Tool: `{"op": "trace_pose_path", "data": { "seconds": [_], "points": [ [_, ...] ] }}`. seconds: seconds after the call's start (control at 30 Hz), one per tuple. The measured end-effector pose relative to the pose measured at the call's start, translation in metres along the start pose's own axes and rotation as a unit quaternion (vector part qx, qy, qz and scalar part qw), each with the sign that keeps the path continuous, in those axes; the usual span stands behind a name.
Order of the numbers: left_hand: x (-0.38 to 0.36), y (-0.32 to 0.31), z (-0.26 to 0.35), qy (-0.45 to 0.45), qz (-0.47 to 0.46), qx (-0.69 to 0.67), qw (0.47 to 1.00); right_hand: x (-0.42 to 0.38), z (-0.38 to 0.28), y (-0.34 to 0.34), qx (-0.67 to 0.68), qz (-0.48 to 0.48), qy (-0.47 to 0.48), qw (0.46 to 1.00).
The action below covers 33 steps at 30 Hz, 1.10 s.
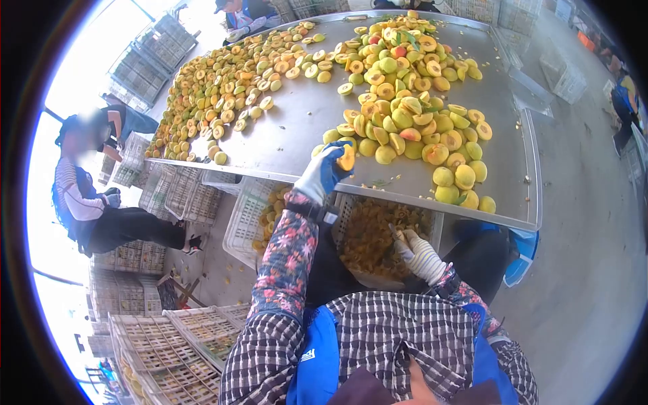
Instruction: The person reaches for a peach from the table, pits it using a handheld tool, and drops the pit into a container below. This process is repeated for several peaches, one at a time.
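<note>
My left hand [324,171], in a white glove with blue fingers, is closed around a halved peach [346,158] at the near edge of the metal table [297,138]. The orange cut face of the half shows. My right hand [420,258], in a striped glove, is lower, above a crate [437,229] of brownish peach scraps [378,239]. A thin dark tool [393,231] sticks out from its closed fingers; I cannot make out its tip clearly. A heap of yellow-green peaches [412,121], many of them cut in half, lies just beyond my left hand.
More peach halves [236,94] cover the table's left side. A white crate [246,216] holding halves stands below the edge, left of my arm. Stacked crates [169,334] stand at lower left. One person [88,189] sits at left; another [250,15] works across the table.
</note>
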<state>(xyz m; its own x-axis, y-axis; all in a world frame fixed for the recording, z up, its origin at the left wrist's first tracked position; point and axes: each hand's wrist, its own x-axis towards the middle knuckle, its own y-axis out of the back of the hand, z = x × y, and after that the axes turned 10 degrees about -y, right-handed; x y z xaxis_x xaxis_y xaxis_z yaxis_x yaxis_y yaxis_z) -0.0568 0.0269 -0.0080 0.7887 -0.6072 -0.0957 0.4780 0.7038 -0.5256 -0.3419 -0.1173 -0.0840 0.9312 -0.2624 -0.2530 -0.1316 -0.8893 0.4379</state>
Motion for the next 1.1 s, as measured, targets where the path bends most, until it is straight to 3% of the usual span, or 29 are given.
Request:
{"op": "trace_pose_path", "data": {
  "seconds": [0.07, 0.13, 0.3, 0.37, 0.53, 0.63, 0.7, 0.73, 0.83, 0.9, 0.93, 0.97, 1.0, 1.03, 1.07, 1.1],
  "points": [
    [-0.025, -0.012, -0.008, 0.059, -0.060, -0.123, 0.989, -0.001, -0.016, 0.007, 0.079, 0.011, 0.031, 0.996],
    [-0.043, -0.016, -0.033, 0.090, -0.030, -0.145, 0.985, 0.000, -0.022, 0.006, 0.131, 0.021, 0.024, 0.991],
    [-0.079, -0.045, -0.088, 0.128, -0.027, -0.042, 0.991, -0.004, -0.038, 0.014, 0.109, 0.074, 0.071, 0.989],
    [-0.087, -0.063, -0.105, 0.042, 0.011, 0.012, 0.999, -0.003, -0.033, 0.009, 0.059, 0.100, 0.087, 0.989],
    [-0.089, -0.065, -0.127, 0.005, -0.056, -0.010, 0.998, -0.004, -0.030, 0.007, -0.027, 0.124, 0.051, 0.991],
    [-0.090, -0.068, -0.128, -0.066, -0.063, 0.106, 0.990, -0.005, -0.030, 0.006, -0.065, 0.093, 0.009, 0.993],
    [-0.089, -0.072, -0.125, 0.082, 0.060, 0.001, 0.995, -0.003, -0.023, 0.002, -0.086, 0.085, 0.050, 0.991],
    [-0.090, -0.075, -0.125, 0.084, 0.061, 0.003, 0.995, -0.002, -0.019, -0.002, -0.084, 0.085, 0.048, 0.992],
    [-0.092, -0.084, -0.123, 0.029, 0.076, 0.055, 0.995, 0.006, -0.014, -0.012, -0.011, 0.111, 0.102, 0.989],
    [-0.091, -0.081, -0.124, 0.001, 0.038, 0.112, 0.993, 0.012, -0.023, -0.018, 0.202, 0.157, 0.229, 0.939],
    [-0.091, -0.079, -0.124, 0.003, 0.037, 0.112, 0.993, 0.008, -0.022, -0.012, 0.203, 0.158, 0.228, 0.939],
    [-0.091, -0.079, -0.123, -0.019, 0.015, 0.145, 0.989, -0.003, -0.030, 0.006, 0.352, -0.029, 0.039, 0.935],
    [-0.091, -0.080, -0.122, -0.042, -0.007, 0.177, 0.983, -0.012, -0.041, 0.021, 0.467, -0.214, -0.153, 0.844],
    [-0.092, -0.081, -0.121, -0.041, -0.007, 0.177, 0.983, -0.015, -0.053, 0.028, 0.513, -0.230, -0.228, 0.795],
    [-0.092, -0.083, -0.120, -0.040, -0.009, 0.171, 0.984, -0.014, -0.049, 0.029, 0.512, -0.230, -0.229, 0.795],
    [-0.092, -0.084, -0.119, -0.040, -0.012, 0.165, 0.985, -0.012, -0.041, 0.029, 0.556, -0.282, -0.228, 0.748]
  ]
}}
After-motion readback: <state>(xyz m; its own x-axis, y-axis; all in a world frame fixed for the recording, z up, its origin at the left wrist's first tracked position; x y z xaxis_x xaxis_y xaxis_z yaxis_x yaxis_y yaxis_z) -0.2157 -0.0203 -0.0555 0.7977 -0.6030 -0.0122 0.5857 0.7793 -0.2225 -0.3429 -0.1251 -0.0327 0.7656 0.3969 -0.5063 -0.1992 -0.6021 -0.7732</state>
